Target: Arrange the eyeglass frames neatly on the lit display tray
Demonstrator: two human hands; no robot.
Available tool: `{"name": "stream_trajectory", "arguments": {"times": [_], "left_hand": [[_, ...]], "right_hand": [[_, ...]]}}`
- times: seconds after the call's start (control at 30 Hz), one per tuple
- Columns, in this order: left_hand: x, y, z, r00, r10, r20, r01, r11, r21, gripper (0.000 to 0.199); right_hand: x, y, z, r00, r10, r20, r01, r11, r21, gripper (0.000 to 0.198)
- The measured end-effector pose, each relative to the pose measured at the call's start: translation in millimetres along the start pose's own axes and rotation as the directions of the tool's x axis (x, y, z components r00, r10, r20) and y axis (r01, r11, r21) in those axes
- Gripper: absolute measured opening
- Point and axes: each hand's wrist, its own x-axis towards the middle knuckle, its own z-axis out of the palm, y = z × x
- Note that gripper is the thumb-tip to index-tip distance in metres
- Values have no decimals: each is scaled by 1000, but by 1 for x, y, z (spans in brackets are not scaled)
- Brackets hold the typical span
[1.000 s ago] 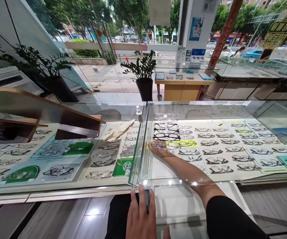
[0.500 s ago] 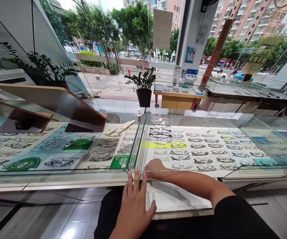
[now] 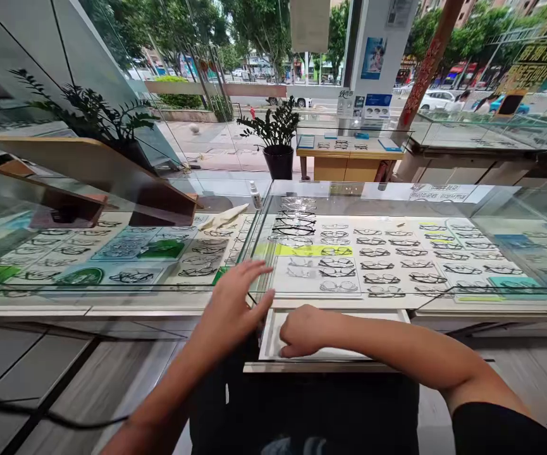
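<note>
The right hand (image 3: pixel 301 332) has withdrawn onto the pulled-out tray (image 3: pixel 339 357), fingers curled, perhaps empty; the left hand (image 3: pixel 235 303), fingers spread wide, has lifted toward eleven o'clock.

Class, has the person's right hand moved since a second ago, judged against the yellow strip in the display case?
Yes. The right hand has drawn back from the yellow strip onto the pulled-out tray.

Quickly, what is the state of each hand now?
Left hand: open, fingers spread at the glass case edge, holding nothing.
Right hand: curled on the pulled-out tray; grip cannot be told.
</note>
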Motion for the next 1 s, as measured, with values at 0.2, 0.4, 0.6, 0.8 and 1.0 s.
{"name": "stream_trajectory", "arguments": {"times": [0.2,0.4,0.6,0.8,1.0], "left_hand": [[143,26,-8,980,-27,-199,19,999,-43,21],[272,-30,36,993,-29,115,-17,926,376,40],[316,-74,71,937,-38,348,-134,880,456,51],[333,-88,93,912,-43,408,-187,843,505,49],[340,-94,102,902,-33,430,-207,843,497,61]], "right_hand": [[-16,9,-25,896,-79,-437,41,995,-96,41],[-32,128,-29,457,471,-755,-504,836,216,37],[-48,201,-10,164,786,-596,-669,533,518,40],[-37,203,-10,190,811,-553,-646,528,552,37],[-37,205,-13,213,841,-498,-649,503,571,39]]}}
